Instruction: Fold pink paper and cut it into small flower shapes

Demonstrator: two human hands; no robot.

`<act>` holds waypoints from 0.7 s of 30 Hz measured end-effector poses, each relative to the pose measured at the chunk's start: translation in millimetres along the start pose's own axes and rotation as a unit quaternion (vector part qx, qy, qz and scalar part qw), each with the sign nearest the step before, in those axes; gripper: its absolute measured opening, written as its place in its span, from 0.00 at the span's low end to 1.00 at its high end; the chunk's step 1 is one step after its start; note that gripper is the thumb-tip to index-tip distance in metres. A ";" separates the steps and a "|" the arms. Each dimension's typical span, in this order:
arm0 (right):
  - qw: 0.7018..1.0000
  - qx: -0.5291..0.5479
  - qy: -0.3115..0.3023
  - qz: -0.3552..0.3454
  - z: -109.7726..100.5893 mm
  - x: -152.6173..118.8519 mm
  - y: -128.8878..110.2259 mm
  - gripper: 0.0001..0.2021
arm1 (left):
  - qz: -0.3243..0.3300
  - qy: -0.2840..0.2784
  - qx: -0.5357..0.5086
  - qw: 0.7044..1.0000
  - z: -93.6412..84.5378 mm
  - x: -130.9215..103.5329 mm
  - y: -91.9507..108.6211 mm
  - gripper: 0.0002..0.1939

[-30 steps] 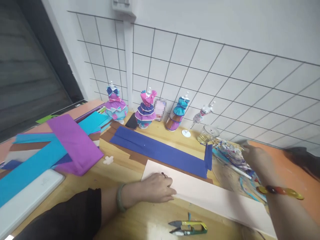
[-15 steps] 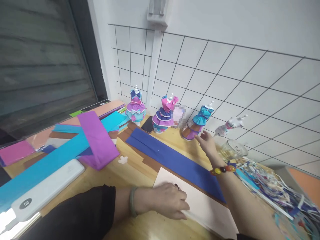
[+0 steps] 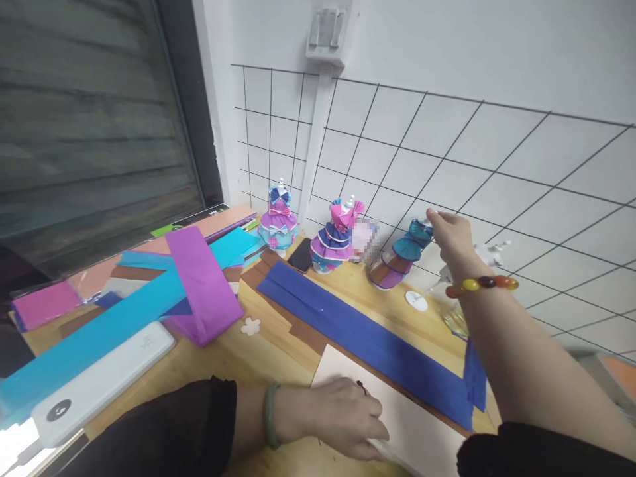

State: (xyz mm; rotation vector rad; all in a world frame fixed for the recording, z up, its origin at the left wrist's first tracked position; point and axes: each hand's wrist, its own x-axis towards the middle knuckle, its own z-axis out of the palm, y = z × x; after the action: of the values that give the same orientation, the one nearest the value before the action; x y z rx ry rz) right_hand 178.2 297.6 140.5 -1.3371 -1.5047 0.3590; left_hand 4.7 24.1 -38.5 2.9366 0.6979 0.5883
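Observation:
My left hand (image 3: 345,414) rests on a pale pink sheet (image 3: 422,421) near the front edge, its fingers curled at the sheet's near edge. My right hand (image 3: 451,237) is raised at the top of a small dress form in a teal, brown and purple dress (image 3: 402,255); the thumb and finger are closed at its neck knob. The dress form leans a little. A long blue fabric strip (image 3: 358,338) lies between my hands on brown fabric. A white dress form (image 3: 491,254) stands behind my right wrist, partly hidden, its round base (image 3: 416,301) showing.
Two more dressed forms, one purple and aqua (image 3: 278,222), one pink and navy (image 3: 335,242), stand by a dark phone (image 3: 301,256). Purple (image 3: 201,285) and turquoise (image 3: 114,318) strips and a white device (image 3: 109,377) lie left. A wire grid lines the wall; a glass jar is partly hidden.
My right hand has moved up and to the right, from beside the teal dress form's skirt to its top. My left hand stays on the pink sheet. The view has shifted slightly.

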 end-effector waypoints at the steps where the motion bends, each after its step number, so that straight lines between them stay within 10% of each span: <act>1: 1.000 -0.008 0.000 0.010 -0.9 0.0 -5.0 0.16 | -0.002 -0.001 0.001 1.000 -1.2 0.3 0.2 0.15; 21: 0.999 -0.026 -0.037 0.006 -128.8 -148.7 -115.6 0.12 | 0.028 -0.040 0.036 0.998 -9.7 0.7 2.8 0.15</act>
State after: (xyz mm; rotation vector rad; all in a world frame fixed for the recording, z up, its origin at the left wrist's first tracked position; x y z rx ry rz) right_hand 196.4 81.0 210.0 -1.3871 -1.5769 0.3831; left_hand 2.8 21.7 -28.9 3.0356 0.6426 0.4576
